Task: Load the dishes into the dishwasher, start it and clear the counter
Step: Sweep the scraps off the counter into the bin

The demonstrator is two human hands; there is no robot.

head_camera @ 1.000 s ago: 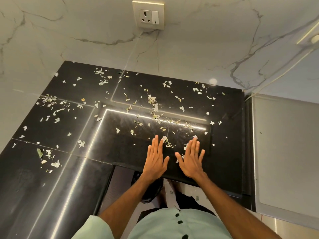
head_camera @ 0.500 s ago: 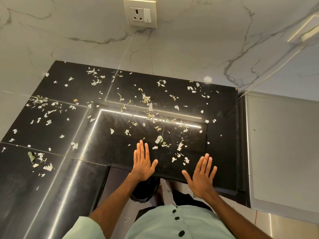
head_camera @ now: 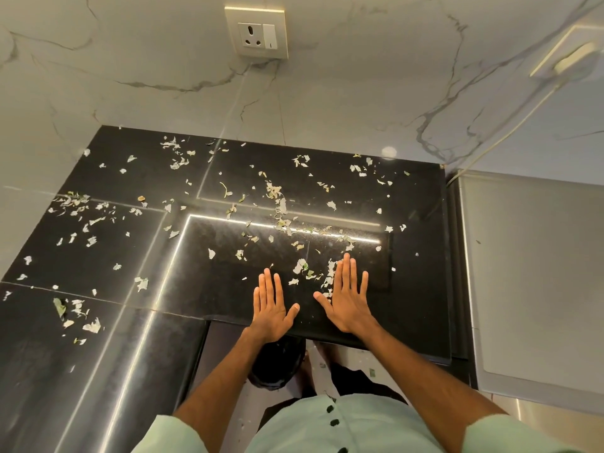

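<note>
Left hand (head_camera: 269, 308): It lies flat, palm down, on the counter (head_camera: 411, 289). The fingers are straight and the thumb is out. It holds nothing.
Right hand (head_camera: 348, 302): It is also flat and holds nothing. It is just beside the left hand at 3 o'clock and reaches a little farther in.
Leaf bits (head_camera: 300, 267): A small heap lies at 12 o'clock from the gap between the hands. Some bits touch the right first finger.
Counter edge: It is at 6 o'clock, right under the wrists.
What could go wrong: Flat hands can let light bits slip out the sides or stick to the skin. A fast pull could send them over the edge.
Dark round thing (head_camera: 277, 362): It sits under the edge at 6 o'clock and may be a bin. Its mouth looks small, so bits could miss it.
Floor bits (head_camera: 372, 372): A few lie at 5 o'clock.
Far bits (head_camera: 76, 204): Many more lie from 9 to 1 o'clock. The corner ones need a long reach.
Grooves: Lines in the stone could catch small bits.
Grey box (head_camera: 539, 273): It stands at 3 o'clock. I cannot tell if it is the dishwasher. Bits could fall into the gap beside it.
Cable (head_camera: 490, 146): It is at 2 o'clock, well apart from the hands.
Socket (head_camera: 256, 35): It is at 12 o'clock, high on the wall (head_camera: 343, 103).
</note>
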